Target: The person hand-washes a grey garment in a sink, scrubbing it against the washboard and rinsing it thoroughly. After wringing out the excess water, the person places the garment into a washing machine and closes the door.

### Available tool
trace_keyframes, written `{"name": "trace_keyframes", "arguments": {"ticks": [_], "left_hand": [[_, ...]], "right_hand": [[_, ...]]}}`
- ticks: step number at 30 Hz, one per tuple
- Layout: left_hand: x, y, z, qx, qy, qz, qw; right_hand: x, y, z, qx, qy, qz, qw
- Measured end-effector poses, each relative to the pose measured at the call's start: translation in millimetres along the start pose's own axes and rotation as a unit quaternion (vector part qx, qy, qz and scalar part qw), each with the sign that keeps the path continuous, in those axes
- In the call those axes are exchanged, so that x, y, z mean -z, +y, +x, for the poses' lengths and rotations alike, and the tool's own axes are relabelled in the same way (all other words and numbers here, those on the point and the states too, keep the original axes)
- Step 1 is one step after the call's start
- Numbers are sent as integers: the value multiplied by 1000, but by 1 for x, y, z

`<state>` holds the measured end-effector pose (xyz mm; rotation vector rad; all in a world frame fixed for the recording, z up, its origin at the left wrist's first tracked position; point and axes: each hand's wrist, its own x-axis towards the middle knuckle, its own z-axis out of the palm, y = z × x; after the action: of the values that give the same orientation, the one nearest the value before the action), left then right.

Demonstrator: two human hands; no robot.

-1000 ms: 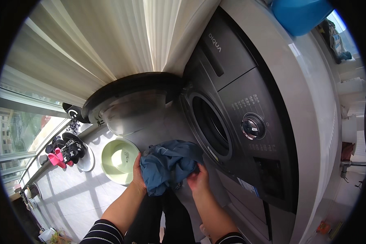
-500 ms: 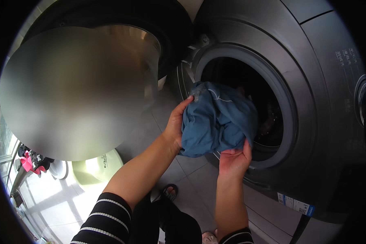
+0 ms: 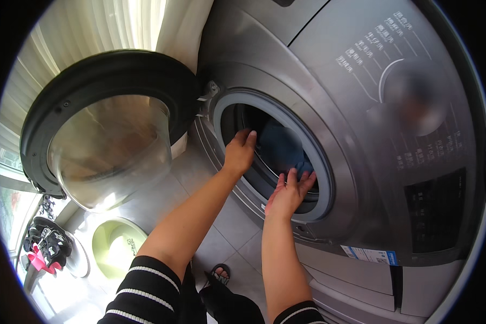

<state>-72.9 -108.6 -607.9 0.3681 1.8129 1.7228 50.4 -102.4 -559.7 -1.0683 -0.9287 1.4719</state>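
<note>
A crumpled blue garment point(image 3: 282, 147) lies inside the dark drum of a grey front-loading washing machine point(image 3: 329, 124). My left hand point(image 3: 240, 152) is at the left side of the round opening, fingers stretched out and apart from the cloth. Lower in the opening, my right hand point(image 3: 289, 194) has its palm turned up and fingers spread, just below the garment's near edge. Neither hand grips anything. A grey rubber seal point(image 3: 325, 186) rings the opening.
The machine's round door point(image 3: 173, 81) stands swung out to the left. Below it on the tiled floor is a pale green basin point(image 3: 100, 243), with black and pink shoes point(image 3: 51, 245) further left. A control dial point(image 3: 416, 97) is at right, and a curtain point(image 3: 113, 27) hangs behind.
The blue garment has gone from between my hands at the opening into the drum. Both hands have let go of it, and the view has shifted, showing more of the control panel.
</note>
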Motion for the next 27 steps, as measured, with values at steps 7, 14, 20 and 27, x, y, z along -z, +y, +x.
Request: {"name": "trace_keyframes", "arguments": {"ticks": [7,14,20,27], "left_hand": [[53,141,-152,126,-179,-153,964],[42,369,-258,153,-297,-168,927],[-27,491,-264,133,-393,-129,901],[-171,533,-303,122,-475,-51,870]], "right_hand": [[42,-103,-112,-138,-232,-95,958],[40,-323,-154,-112,-286,-109,945],[42,-481,-124,-23,-214,-102,971],[194,-611,-75,41,-87,-216,972]]}}
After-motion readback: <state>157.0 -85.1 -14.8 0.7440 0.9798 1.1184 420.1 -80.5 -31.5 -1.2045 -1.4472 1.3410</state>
